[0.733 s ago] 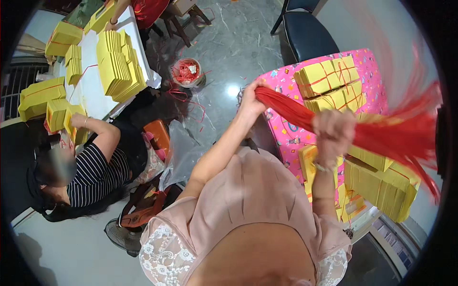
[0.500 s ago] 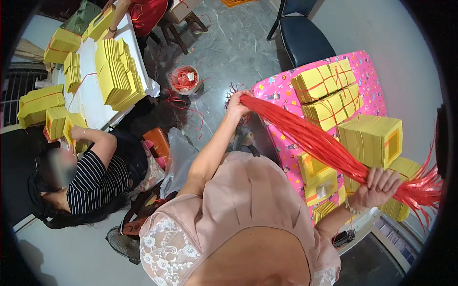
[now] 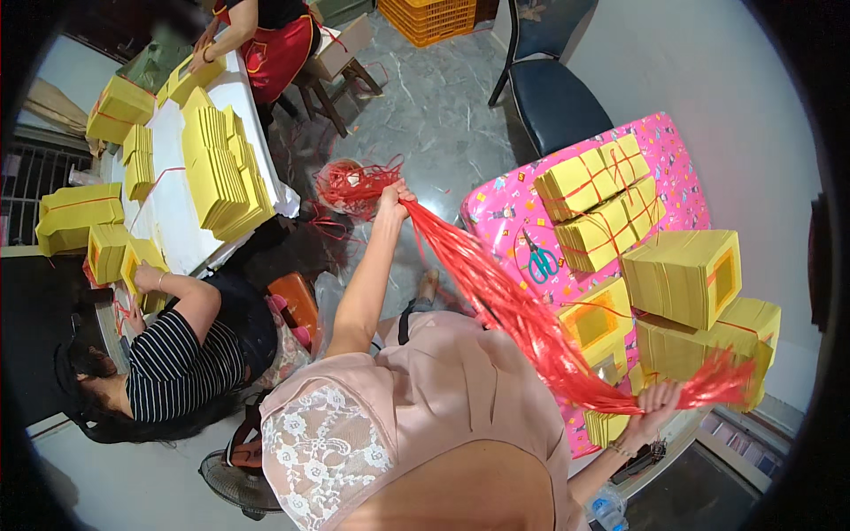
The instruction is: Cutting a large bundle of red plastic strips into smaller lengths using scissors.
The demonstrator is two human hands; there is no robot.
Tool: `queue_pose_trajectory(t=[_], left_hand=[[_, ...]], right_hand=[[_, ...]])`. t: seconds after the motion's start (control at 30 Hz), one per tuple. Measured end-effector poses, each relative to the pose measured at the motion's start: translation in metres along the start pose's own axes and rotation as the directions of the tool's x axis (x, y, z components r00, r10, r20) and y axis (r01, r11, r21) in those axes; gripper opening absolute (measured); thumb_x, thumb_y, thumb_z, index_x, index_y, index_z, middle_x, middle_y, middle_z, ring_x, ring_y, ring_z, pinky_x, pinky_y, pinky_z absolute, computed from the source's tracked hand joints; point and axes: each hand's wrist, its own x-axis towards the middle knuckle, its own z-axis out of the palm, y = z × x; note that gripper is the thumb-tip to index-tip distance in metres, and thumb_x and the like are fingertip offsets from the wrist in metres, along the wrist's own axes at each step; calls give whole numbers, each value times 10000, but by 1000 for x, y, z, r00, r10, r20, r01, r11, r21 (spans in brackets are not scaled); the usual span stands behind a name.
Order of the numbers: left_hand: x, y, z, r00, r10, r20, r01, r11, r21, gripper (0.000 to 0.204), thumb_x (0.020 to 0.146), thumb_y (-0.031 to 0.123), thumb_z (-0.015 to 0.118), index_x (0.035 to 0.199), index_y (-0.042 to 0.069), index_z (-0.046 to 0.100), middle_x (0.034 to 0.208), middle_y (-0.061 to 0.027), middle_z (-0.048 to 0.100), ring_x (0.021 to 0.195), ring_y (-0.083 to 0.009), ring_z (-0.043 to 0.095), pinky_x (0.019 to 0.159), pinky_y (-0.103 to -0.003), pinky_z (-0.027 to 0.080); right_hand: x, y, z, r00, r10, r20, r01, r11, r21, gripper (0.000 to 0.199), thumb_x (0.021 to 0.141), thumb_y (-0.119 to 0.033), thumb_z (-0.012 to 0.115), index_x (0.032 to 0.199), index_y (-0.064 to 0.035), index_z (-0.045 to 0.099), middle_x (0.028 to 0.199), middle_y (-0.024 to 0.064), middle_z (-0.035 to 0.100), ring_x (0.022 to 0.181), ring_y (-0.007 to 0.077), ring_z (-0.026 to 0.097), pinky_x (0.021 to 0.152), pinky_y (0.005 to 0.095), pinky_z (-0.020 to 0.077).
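A long bundle of shiny red plastic string (image 3: 496, 301) hangs slack between my two hands. My left hand (image 3: 396, 196) is closed round its left end, and loose curly ends stick out past the fist. Near the other end my right hand (image 3: 660, 403) grips the bundle, with a frayed tail fanning out to the right. Under and beyond the string stands a table with a pink patterned cover (image 3: 496, 212). On it lie teal-handled scissors (image 3: 540, 262), tied yellow paper stacks (image 3: 602, 190) and a large yellow paper block (image 3: 682, 276).
A bucket with red string scraps (image 3: 335, 190) stands on the floor beyond my left hand. At left, two people work at a white table (image 3: 168, 217) holding yellow paper stacks (image 3: 212, 168). A dark chair (image 3: 558, 102), an orange crate (image 3: 429, 19) and a fan (image 3: 237, 482) stand around.
My left hand has moved left, my right hand left and down. The bundle, taut before, now sags between them. The scissors have come into sight on the pink cover.
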Motion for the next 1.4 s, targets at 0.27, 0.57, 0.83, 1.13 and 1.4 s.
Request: queue_pose_trajectory(t=[0.27,0.57,0.83,1.13,1.4], left_hand=[[-116,-37,134,915,235,327,-376,789,486,160,939,240,466,918,86,507,535,69,295,422,-43,249,378,-204,214],[-209,-70,151,860,177,479,-505,435,745,219,934,295,482,925,85,543,577,83,332,459,-29,286,417,-197,225],[-216,-99,107,698,124,705,-590,-458,665,241,858,108,455,1019,-55,530,909,-252,592,889,-392,570,768,-434,437],[-232,-120,68,732,202,651,-516,-459,723,294,813,62,492,1090,-29,453,831,-271,589,794,-443,577,662,-495,441],[-251,-156,30,792,296,534,-490,-212,845,253,821,74,518,1064,2,531,879,-149,648,850,-303,636,724,-378,475]], right_hand=[[-5,121,122,760,555,337,-368,795,-482,395,920,-396,471,613,-177,352,470,-76,202,373,48,177,351,219,202],[11,225,230,599,-154,786,778,343,-526,592,835,-300,638,1253,51,409,1090,126,554,1013,224,515,936,354,375],[-15,225,307,481,448,753,-114,884,-453,243,817,-190,665,977,-21,593,926,44,631,869,94,576,754,247,460],[2,229,320,658,440,611,-350,897,-269,158,872,-212,600,819,-73,545,662,-3,538,589,110,556,578,266,491],[19,213,317,567,425,706,-409,889,-207,220,919,-297,526,862,-88,485,570,-67,378,453,41,367,457,222,375]])
